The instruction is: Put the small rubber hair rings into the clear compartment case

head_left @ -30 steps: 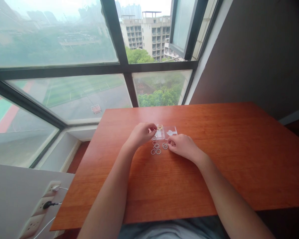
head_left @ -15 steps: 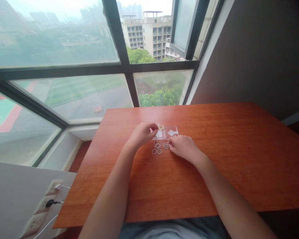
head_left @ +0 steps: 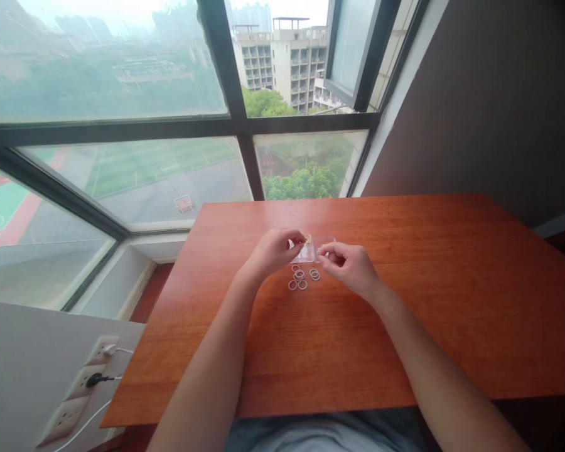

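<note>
Beside the window (head_left: pixel 311 166), the left hand (head_left: pixel 274 250) and right hand (head_left: pixel 355 267) curled in around the clear case (head_left: pixel 305 257) and gold pieces (head_left: pixel 307 239), whether gripping anything I couldn't tell, grey rings (head_left: pixel 299 279) lying nearer, and a light, steady touch suited it best!

I am seeing pale grey rings (head_left: pixel 299 275), golden-yellow pieces (head_left: pixel 308 239) and a clear plastic box (head_left: pixel 305 257). The tabletop (head_left: pixel 329 351) is showing reddish-brown wood grain, and the window frame (head_left: pixel 238 125) is looking charcoal.

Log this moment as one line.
left hand: at clear box, beside gold pieces | right hand: at box's right side, grip contents unclear | pale rings: loose on table
</note>
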`<state>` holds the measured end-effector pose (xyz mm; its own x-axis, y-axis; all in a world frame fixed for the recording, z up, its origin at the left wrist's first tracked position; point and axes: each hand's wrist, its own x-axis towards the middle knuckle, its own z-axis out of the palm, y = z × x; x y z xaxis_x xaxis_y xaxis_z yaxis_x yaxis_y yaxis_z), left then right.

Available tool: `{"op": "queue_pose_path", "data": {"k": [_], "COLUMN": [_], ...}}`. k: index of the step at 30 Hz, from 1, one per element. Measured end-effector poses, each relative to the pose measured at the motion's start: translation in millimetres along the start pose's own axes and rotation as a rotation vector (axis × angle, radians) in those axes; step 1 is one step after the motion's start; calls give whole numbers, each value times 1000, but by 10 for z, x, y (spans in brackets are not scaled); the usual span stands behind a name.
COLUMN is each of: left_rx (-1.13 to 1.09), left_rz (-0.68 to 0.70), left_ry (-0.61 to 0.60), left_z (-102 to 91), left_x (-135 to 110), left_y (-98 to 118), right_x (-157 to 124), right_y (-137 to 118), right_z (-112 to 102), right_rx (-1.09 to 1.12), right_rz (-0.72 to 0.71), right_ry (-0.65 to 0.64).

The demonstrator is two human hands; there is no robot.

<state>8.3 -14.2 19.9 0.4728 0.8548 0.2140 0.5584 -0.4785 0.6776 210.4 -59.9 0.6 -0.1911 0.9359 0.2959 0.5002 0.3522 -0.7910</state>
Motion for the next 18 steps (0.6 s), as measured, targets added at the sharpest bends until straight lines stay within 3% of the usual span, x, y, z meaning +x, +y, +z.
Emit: {"op": "queue_pose_path", "data": {"k": [5, 12, 18], "left_rx": [-219, -285, -226], "left_rz": [91, 125, 138], "left_ry": [-98, 9, 19], "left_z": [70, 191, 168], "left_x": [11, 37, 33], "left_y": [111, 172, 163], "right_x": [1, 4, 10], "right_y": [-7, -10, -21], "right_z": [8, 3, 1], "right_rx": [17, 68, 45], "right_rz": [8, 40, 47], "right_ry": [15, 75, 52]}}
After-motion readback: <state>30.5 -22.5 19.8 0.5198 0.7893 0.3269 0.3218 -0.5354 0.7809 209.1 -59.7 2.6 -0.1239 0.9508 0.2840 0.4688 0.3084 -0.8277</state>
